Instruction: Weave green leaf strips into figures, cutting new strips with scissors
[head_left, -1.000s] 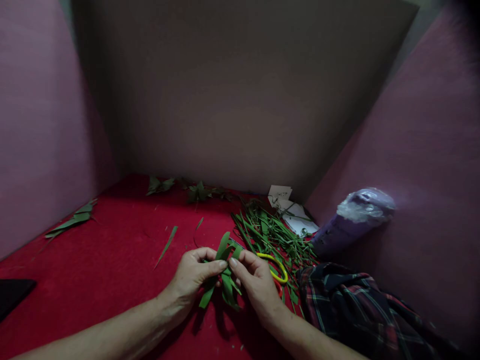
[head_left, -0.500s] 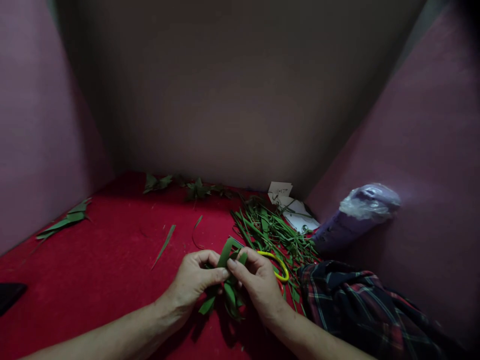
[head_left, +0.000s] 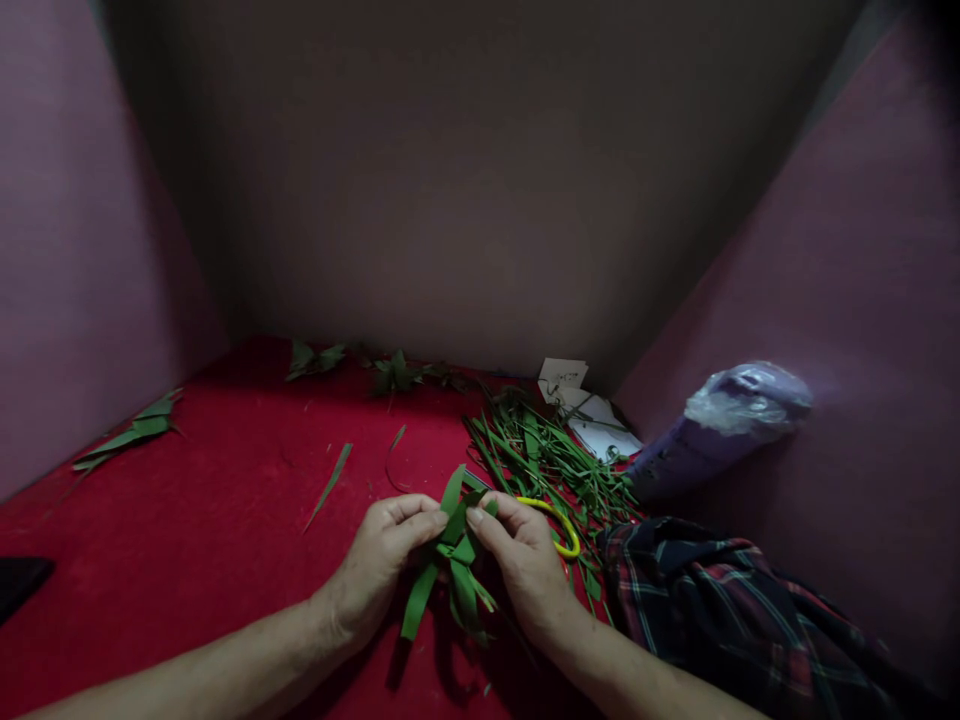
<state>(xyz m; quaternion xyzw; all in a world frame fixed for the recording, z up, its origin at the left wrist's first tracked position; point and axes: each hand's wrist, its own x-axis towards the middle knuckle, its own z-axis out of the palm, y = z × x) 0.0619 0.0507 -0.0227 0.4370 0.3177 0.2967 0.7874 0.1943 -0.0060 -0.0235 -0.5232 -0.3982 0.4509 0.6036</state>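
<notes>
Between my two hands is a small bundle of folded green leaf strips, with loose ends hanging down and one strip pointing up. My left hand pinches its left side between thumb and fingers. On the other side, my right hand grips the strips with thumb and forefinger. The far fingers of both hands are partly hidden. Just beyond my right hand lie scissors with a yellow handle, mostly covered by the hand and the leaves.
A heap of cut green strips lies beside white papers. Folded leaf pieces line the back of the red cloth. A purple roll in plastic and plaid fabric are at right, a dark object at left.
My left thumb has shifted up along the bundle, uncovering the folded knot in its middle. The upright strip has tilted slightly, and the hanging ends have spread.
</notes>
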